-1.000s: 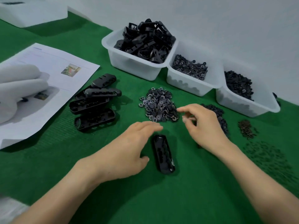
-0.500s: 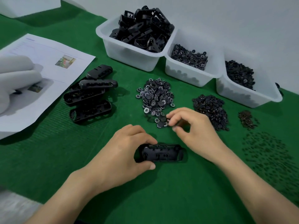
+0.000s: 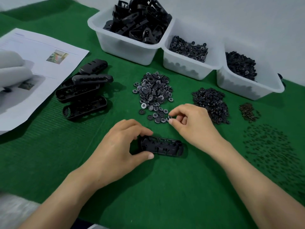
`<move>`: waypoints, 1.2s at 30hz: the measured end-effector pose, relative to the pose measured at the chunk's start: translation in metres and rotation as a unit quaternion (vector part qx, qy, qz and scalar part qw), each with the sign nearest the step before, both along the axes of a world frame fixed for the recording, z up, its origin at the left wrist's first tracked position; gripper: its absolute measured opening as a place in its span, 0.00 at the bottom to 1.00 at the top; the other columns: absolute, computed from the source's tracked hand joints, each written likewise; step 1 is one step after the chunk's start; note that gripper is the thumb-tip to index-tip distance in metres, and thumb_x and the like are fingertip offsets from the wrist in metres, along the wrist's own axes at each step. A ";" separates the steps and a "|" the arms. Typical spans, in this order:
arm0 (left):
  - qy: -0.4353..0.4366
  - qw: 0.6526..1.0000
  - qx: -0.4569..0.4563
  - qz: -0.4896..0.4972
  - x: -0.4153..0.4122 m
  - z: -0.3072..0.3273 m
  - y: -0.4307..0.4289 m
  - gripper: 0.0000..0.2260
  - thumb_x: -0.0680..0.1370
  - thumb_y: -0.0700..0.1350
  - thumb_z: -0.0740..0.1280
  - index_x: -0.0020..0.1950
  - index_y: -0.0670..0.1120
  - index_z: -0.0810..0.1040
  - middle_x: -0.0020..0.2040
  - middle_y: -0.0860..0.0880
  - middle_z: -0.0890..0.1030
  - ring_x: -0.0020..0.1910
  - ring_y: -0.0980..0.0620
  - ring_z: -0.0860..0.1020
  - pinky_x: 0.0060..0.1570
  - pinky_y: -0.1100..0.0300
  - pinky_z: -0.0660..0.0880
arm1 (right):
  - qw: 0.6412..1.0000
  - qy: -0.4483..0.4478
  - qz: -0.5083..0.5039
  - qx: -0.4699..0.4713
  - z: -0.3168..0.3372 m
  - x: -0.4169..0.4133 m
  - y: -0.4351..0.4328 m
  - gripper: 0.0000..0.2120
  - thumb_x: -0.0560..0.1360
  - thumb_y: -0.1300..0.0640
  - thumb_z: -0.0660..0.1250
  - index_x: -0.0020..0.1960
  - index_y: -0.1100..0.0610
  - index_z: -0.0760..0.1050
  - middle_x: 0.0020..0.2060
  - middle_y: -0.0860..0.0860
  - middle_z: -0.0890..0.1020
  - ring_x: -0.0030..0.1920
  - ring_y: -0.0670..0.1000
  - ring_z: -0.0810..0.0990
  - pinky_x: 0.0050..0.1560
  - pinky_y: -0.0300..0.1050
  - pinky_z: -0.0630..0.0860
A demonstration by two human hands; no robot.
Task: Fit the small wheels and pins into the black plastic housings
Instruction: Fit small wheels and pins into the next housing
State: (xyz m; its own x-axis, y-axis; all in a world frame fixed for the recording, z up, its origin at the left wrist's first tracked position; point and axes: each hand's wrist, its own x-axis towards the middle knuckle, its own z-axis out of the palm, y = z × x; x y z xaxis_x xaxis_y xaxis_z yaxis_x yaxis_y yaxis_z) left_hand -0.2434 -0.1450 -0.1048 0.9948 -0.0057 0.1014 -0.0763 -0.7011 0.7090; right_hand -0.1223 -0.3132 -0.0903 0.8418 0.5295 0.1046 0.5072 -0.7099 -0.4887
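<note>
Green cloth covers the desk (image 3: 148,195) nearest you. On it your left hand (image 3: 118,146) grips the housing (image 3: 162,146) by its left end, with the thumb on the near wall and the forefinger on the far wall. Hold it low and firm so the shell lies flat with its cavities up, and leave the pockets to the right of those fingers (image 3: 145,132) uncovered.

Just beyond the housing, your right hand (image 3: 191,124) pinches one wheel (image 3: 169,117) between thumb and forefinger at the near edge of the wheel pile (image 3: 153,95). I cannot tell whether it has left the cloth. Lift only that one and shake off any neighbour that clings. Turn it to match its seat before you bring it back the short way to the housing.

The pins (image 3: 270,146) lie scattered well to the right of your right hand, so seat the wheel before you reach for one. A darker pile (image 3: 211,104) sits just past your right knuckles. Don't mix its pieces with the wheels.

Spare housings (image 3: 84,93) are stacked beyond your left fingers, to the left. The bins (image 3: 128,52) stand farthest off.
</note>
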 end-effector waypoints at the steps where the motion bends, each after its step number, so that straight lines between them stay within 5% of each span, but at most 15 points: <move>1: 0.000 1.000 0.001 0.000 0.000 0.000 0.000 0.19 0.66 0.54 0.73 0.56 0.56 0.76 0.50 0.63 0.72 0.51 0.63 0.68 0.50 0.74 0.64 | 1.000 0.014 0.006 0.009 0.001 -0.001 -0.001 0.04 0.70 0.59 0.72 0.43 0.53 0.79 0.33 0.44 0.75 0.31 0.41 0.71 0.40 0.34 0.69; 7: -0.002 1.000 -0.002 -0.002 -0.001 0.001 0.001 0.19 0.67 0.53 0.73 0.57 0.56 0.76 0.51 0.63 0.72 0.51 0.63 0.68 0.51 0.74 0.64 | 0.995 0.091 0.018 0.033 0.005 -0.009 -0.018 0.11 0.68 0.64 0.73 0.42 0.50 0.77 0.36 0.43 0.77 0.32 0.40 0.73 0.35 0.29 0.70; 15: -0.007 1.000 0.003 0.010 -0.001 0.000 -0.001 0.21 0.66 0.53 0.74 0.57 0.53 0.76 0.49 0.63 0.72 0.49 0.62 0.69 0.49 0.75 0.64 | 0.999 0.027 0.033 -0.009 0.005 -0.013 -0.012 0.04 0.67 0.58 0.74 0.41 0.54 0.81 0.37 0.47 0.77 0.31 0.44 0.73 0.36 0.30 0.66; 19: -0.003 1.000 0.005 0.014 -0.002 0.000 -0.001 0.20 0.66 0.54 0.73 0.56 0.54 0.76 0.50 0.62 0.72 0.49 0.62 0.70 0.49 0.71 0.67 | 0.996 0.027 0.066 0.045 0.012 -0.018 -0.011 0.04 0.67 0.60 0.74 0.39 0.53 0.81 0.37 0.46 0.78 0.32 0.45 0.73 0.35 0.30 0.66; 25: -0.004 1.000 -0.001 0.016 0.000 0.001 -0.001 0.19 0.66 0.54 0.72 0.55 0.54 0.77 0.49 0.61 0.73 0.48 0.61 0.70 0.49 0.68 0.68 | 0.987 0.001 0.157 0.011 0.015 -0.036 -0.003 0.04 0.68 0.58 0.72 0.44 0.53 0.82 0.40 0.48 0.79 0.42 0.51 0.78 0.43 0.52 0.76; 36: -0.006 1.000 -0.007 0.016 -0.001 0.000 -0.001 0.18 0.66 0.53 0.73 0.54 0.53 0.78 0.48 0.60 0.74 0.48 0.61 0.70 0.49 0.68 0.68 | 0.978 -0.041 0.207 0.008 0.017 -0.036 -0.001 0.05 0.69 0.57 0.71 0.45 0.55 0.83 0.38 0.50 0.80 0.38 0.53 0.79 0.36 0.53 0.76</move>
State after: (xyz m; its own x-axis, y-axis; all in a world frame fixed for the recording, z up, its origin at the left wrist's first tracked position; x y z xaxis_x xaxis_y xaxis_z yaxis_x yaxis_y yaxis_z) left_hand -0.2440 -0.1462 -0.1044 0.9933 0.0281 0.1123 -0.0615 -0.6936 0.7178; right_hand -0.1583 -0.3145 -0.0736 0.5446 0.8206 0.1734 0.7873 -0.4289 -0.4430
